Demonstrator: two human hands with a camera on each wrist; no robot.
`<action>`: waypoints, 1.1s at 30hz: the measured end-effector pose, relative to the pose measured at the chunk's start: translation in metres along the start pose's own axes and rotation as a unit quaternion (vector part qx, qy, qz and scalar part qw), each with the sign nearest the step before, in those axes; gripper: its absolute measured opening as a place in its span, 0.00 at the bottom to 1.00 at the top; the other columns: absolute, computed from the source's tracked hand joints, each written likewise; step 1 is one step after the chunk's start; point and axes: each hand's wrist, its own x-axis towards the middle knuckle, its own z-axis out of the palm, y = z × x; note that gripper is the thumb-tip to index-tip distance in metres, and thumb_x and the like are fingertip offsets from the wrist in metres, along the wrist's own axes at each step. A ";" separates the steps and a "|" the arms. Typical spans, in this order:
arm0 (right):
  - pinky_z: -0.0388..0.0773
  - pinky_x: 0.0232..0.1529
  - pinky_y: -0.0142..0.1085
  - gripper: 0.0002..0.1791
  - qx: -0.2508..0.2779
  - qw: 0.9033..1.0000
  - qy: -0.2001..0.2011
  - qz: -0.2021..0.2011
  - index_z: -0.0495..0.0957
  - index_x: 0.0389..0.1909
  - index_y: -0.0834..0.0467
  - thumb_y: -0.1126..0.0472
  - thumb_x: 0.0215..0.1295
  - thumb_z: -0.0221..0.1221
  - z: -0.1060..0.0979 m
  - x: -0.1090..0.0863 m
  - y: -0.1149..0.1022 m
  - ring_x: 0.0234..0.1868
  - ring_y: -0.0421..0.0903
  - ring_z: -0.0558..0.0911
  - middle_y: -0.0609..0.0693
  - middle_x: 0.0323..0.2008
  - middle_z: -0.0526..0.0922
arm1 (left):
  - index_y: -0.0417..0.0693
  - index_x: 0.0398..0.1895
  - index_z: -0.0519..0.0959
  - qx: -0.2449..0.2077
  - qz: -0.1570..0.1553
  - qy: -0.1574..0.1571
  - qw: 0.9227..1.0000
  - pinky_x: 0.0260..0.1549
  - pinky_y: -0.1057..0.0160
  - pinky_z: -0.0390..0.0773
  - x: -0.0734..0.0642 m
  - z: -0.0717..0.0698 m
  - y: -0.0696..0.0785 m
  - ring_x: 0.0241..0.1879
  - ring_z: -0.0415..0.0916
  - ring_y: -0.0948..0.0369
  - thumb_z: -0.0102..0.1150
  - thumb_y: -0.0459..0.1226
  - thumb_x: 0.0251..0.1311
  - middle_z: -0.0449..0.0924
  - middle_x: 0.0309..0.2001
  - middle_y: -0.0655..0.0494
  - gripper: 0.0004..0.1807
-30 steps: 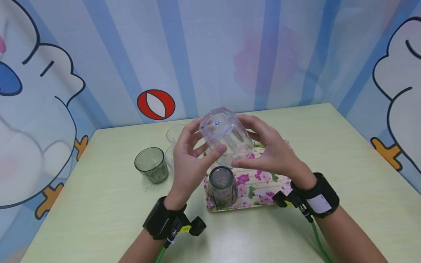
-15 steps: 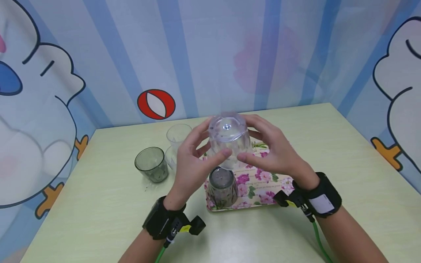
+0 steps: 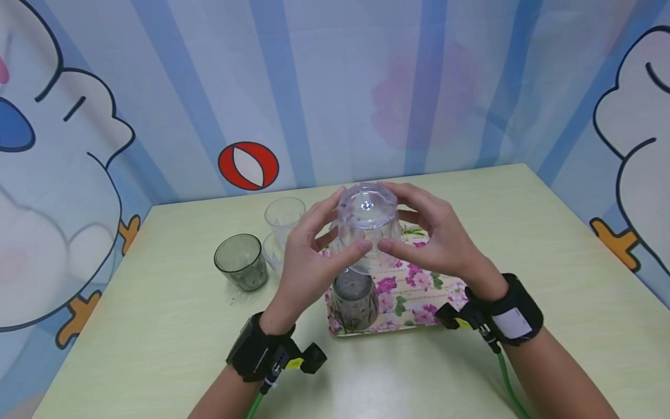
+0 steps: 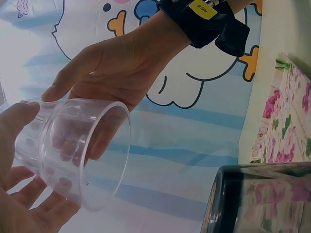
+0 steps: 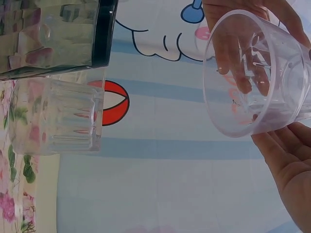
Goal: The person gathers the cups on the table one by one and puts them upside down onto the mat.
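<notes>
The clear cup (image 3: 368, 230) has swung from its lean a second ago to nearly straight, bottom up, held above the tray (image 3: 416, 317)! 2 hands on it now: the left hand (image 3: 310, 253) clamps fingers and thumb on 1 side, the right hand (image 3: 439, 238) clamps the other. Below, 1 dark glass (image 3: 356, 305) stands upside down on the tray.

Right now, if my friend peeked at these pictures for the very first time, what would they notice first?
Probably the clear cup, held upside down in the air between the left hand and the right hand. Next might come the bright red-and-white ball picture on the blue striped backdrop behind the table. The dark see-through glass stands out too, upside down at the near left corner of the flowery tray.
</notes>
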 end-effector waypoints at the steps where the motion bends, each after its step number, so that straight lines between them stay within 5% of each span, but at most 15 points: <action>1: 0.78 0.57 0.27 0.38 0.000 1.000 0.001 0.001 0.67 0.65 0.63 0.72 0.48 0.67 0.000 0.000 0.000 0.60 0.34 0.75 0.61 0.59 0.75 | 0.59 0.69 0.65 0.001 -0.001 -0.001 1.000 0.61 0.56 0.76 0.000 0.000 0.000 0.63 0.72 0.58 0.67 0.35 0.53 0.71 0.64 0.57 0.39; 12: 0.79 0.55 0.27 0.38 0.000 1.000 0.011 0.019 0.69 0.63 0.64 0.73 0.47 0.69 0.000 -0.001 0.003 0.57 0.32 0.77 0.61 0.56 0.77 | 0.53 0.71 0.63 0.011 -0.014 -0.010 1.000 0.62 0.54 0.76 0.000 -0.002 0.002 0.64 0.72 0.56 0.67 0.34 0.54 0.67 0.68 0.56 0.39; 33: 0.79 0.55 0.25 0.37 -0.010 0.998 0.004 0.063 0.70 0.60 0.63 0.73 0.45 0.70 -0.005 0.000 0.004 0.54 0.30 0.78 0.57 0.54 0.77 | 0.53 0.63 0.71 0.057 0.017 0.022 0.998 0.53 0.66 0.81 0.001 -0.001 0.001 0.55 0.76 0.61 0.71 0.38 0.50 0.74 0.57 0.55 0.34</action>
